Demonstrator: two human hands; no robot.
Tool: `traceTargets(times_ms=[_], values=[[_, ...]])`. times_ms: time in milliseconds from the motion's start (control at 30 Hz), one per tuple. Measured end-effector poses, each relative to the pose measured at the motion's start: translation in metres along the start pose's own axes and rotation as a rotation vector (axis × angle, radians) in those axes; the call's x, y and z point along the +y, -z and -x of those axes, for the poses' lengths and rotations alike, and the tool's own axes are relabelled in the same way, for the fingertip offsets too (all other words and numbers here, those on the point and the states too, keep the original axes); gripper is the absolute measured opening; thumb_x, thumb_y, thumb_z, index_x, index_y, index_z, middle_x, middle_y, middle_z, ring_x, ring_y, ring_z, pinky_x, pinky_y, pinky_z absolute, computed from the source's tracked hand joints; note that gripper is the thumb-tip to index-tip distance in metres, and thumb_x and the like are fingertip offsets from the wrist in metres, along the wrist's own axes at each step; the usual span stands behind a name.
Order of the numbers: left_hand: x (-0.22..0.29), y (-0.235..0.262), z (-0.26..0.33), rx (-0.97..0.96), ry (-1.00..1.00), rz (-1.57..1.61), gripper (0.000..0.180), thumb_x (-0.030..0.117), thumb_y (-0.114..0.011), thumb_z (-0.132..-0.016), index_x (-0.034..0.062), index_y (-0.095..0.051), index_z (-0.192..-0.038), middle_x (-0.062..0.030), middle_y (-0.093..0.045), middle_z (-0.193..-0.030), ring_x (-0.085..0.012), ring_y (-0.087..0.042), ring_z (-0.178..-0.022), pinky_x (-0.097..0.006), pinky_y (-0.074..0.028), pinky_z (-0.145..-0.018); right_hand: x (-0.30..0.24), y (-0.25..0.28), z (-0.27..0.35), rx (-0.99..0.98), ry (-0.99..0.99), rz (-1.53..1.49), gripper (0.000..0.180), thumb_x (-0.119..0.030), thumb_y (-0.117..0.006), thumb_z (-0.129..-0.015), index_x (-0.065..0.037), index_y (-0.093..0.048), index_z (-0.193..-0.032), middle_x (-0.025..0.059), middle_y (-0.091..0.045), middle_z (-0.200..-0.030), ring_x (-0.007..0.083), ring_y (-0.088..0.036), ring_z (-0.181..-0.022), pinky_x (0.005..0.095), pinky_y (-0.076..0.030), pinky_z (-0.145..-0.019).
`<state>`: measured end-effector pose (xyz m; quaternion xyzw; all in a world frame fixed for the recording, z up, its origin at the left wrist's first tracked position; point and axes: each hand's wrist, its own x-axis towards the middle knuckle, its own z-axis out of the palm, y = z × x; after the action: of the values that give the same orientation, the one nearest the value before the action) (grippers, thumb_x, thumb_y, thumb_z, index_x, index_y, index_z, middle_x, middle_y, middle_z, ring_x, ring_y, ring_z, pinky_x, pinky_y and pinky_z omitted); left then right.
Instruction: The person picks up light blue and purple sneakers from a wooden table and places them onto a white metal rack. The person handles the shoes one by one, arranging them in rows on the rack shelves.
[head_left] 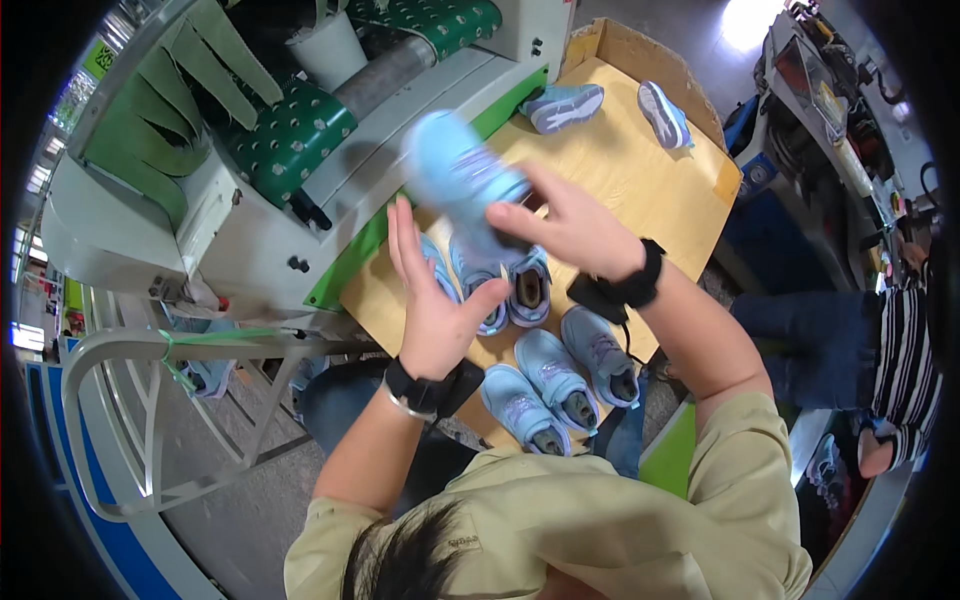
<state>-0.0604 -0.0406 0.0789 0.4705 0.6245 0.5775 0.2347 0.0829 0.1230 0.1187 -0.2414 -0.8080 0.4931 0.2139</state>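
A light blue sneaker [455, 165], slightly blurred, hangs above the wooden tabletop [640, 210] with its toe toward the machine. My right hand [580, 220] grips it at the ankle opening, thumb on the near side. My left hand [430, 310] holds nothing visible, its fingers stretched up and thumb apart, just below the raised shoe. Beside that hand stand similar sneakers, among them one [530, 285] with its opening toward me. Nearer my body are three more: a left one [520, 405], a middle one [555, 375] and a right one [598, 350].
Two sneakers lie tipped at the table's far end, one left [565, 108] and one right [665, 115], before a cardboard edge [650, 55]. A machine with a green perforated belt [290, 135] borders the left. A metal rail [110, 400] curves below it. Another person's striped clothing [905, 350] shows at right.
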Motion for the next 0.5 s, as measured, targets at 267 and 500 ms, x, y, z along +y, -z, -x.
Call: traceTargets(times_ms=[267, 500], values=[[0.050, 0.039, -0.036, 0.291, 0.012, 0.370, 0.096, 0.002, -0.070, -0.082, 0.0061, -0.016, -0.161, -0.0140, -0.048, -0.134, -0.0205, -0.054, -0.115, -0.034, -0.046, -0.101, 0.081, -0.030, 0.052, -0.120, -0.224, 0.262, 0.084, -0.048, -0.074, -0.090, -0.002, -0.039, -0.150, 0.0340, -0.046, -0.141, 0.0434, -0.064, -0.111, 0.0445, -0.055, -0.095], [0.061, 0.086, -0.169, 0.568, -0.203, -0.167, 0.089, 0.013, -0.069, -0.076, -0.0095, -0.027, -0.152, -0.0328, -0.027, -0.154, -0.0423, -0.036, -0.142, -0.042, -0.029, -0.119, 0.105, -0.050, 0.056, -0.075, -0.111, 0.353, 0.095, -0.013, -0.077, -0.076, -0.008, -0.027, -0.156, 0.0383, -0.036, -0.145, 0.0496, -0.055, -0.123, 0.0451, -0.050, -0.104]])
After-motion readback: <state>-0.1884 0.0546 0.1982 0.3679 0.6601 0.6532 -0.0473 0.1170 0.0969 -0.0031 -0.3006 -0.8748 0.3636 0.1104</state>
